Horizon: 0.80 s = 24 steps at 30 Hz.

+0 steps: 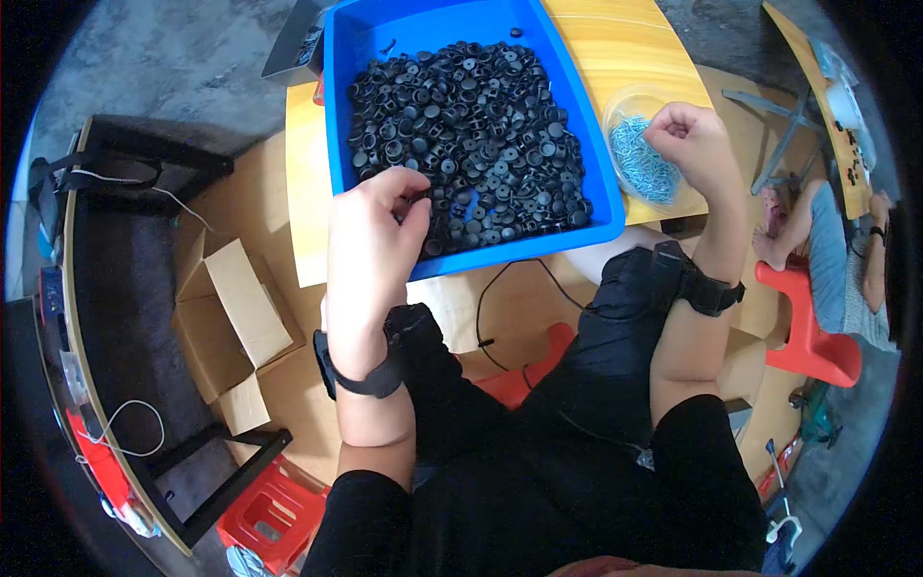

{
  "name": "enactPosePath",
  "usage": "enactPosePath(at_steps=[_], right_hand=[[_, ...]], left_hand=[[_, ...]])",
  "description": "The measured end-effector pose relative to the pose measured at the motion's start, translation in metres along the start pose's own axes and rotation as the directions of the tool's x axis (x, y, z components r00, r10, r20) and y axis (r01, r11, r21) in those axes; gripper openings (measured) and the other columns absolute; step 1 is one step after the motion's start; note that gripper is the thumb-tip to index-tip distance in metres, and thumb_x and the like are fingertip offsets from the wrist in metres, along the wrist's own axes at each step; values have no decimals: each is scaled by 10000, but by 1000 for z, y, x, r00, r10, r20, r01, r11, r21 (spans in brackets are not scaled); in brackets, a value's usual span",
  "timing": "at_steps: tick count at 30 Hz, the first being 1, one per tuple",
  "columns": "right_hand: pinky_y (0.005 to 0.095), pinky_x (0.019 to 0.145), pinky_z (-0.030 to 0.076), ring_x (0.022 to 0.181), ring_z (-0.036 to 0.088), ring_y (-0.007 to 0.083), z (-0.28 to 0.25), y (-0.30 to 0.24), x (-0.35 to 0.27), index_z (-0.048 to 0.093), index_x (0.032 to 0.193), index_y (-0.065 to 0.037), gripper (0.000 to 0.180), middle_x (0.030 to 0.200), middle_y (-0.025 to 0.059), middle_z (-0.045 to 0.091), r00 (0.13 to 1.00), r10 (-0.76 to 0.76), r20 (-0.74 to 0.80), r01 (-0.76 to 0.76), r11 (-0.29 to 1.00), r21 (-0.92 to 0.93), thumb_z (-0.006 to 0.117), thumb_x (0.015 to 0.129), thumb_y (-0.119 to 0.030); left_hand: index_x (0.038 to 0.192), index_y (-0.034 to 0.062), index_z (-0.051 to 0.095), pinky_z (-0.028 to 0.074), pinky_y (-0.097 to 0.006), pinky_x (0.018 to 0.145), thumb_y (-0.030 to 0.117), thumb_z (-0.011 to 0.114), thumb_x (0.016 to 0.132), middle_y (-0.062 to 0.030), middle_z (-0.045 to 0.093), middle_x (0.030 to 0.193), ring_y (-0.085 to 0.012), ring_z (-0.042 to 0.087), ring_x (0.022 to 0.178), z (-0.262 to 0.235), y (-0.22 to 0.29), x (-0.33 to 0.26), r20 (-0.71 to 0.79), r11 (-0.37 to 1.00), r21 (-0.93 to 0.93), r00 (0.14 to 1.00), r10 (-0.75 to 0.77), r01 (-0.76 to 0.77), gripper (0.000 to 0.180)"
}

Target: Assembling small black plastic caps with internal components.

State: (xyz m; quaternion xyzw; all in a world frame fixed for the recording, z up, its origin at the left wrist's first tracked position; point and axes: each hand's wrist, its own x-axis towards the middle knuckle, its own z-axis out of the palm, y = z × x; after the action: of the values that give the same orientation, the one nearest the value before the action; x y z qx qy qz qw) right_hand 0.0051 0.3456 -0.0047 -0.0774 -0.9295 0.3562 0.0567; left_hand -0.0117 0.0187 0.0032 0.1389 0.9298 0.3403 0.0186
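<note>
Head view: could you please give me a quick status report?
Left hand over blue tray of black caps; right hand at clear tub of screws; both curled, held pieces unclear; tray's right wall between hands.

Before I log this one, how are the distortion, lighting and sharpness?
Head view: distortion bows the left desk edge near the black rim. Head view: the table is brightly lit, the black pieces dark. Head view: the left hand looks fairly sharp; individual screws blend together.
</note>
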Motion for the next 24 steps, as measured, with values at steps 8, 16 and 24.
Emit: enactPosePath(at_steps=[8,16,24], right_hand=[[185,497,390,561,521,50,-11,-12,-3,606,751,-34,131,664,11,600,983,105,148,-173,788,591,668,757,-149],[182,510,439,548,545,82,-5,-20,-4,600,777,-26,56,695,46,612,991,87,105,-132,811,570,614,786,-79],[187,511,473,610,576,77,28,-92,-31,613,836,-20,71,729,52,618,926,-296,233,-72,468,881,644,773,-33]], left_hand=[[886,16,658,445,-195,557,-33,605,753,-30,607,763,-66,546,630,0,8,-7,44,744,-668,999,1,29,151],[947,6,649,463,-184,599,-59,625,729,-29,598,862,-69,549,759,12,18,-12,126,648,-756,992,13,87,229],[965,-25,601,484,-226,697,-85,667,698,-81,589,936,-134,568,841,8,30,-18,-28,595,-794,986,167,-123,282]])
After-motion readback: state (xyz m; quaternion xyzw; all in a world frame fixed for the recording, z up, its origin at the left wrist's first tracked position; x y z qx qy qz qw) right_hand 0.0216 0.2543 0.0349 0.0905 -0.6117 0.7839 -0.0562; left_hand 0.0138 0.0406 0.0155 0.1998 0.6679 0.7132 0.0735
